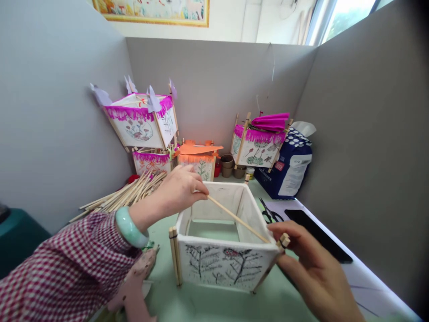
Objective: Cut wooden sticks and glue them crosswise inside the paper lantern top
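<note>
In front of me stands a square lantern (209, 279) of white paper on wooden corner posts, with dark tree drawings and a red patch on its front panel. My left hand (177, 188) is closed in a pinch on one end of a thin wooden stick (237, 218). This stick slants over the lantern's open top, its other end reaching the near right corner. At that corner my right hand (310, 264) holds the lantern between thumb and fingers, by the post bound with dark ties. The fingertips behind the panel are partly hidden.
Loose sticks (134, 190) lie in a pile at left, and a pink glue gun (134, 290) sits at the near left. Black scissors (268, 212), a dark phone-like slab (317, 235) and a blue tissue pack (284, 165) are at right. Fringed lanterns (134, 129) stand behind.
</note>
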{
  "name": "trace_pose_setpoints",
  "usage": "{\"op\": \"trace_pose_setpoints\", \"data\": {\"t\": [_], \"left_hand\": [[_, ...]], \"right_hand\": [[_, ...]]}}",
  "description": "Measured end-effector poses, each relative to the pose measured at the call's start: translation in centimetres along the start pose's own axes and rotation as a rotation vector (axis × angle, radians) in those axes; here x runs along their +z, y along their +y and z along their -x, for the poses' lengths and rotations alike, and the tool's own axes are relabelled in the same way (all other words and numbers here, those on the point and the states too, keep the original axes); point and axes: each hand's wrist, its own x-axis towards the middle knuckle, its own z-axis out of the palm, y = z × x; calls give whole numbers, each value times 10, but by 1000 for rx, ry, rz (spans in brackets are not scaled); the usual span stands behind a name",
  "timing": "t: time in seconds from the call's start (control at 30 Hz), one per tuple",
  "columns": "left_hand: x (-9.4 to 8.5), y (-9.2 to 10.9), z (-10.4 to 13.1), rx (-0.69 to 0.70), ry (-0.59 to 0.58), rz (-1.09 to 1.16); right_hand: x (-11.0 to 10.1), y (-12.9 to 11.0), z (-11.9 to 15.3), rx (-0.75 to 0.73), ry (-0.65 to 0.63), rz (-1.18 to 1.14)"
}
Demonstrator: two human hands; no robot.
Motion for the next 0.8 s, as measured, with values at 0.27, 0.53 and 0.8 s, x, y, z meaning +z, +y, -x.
{"op": "trace_pose_setpoints", "data": {"t": [0.27,0.53,0.8], "left_hand": [[-2,3,0,-22,-12,11],[-2,3,0,-27,-9,20],[-10,-5,10,-447,392,298]], "right_hand": [[-13,-47,-93,142,-336,289],[41,-64,-124,125,-770,654],[41,-64,-121,86,-728,564]]}}
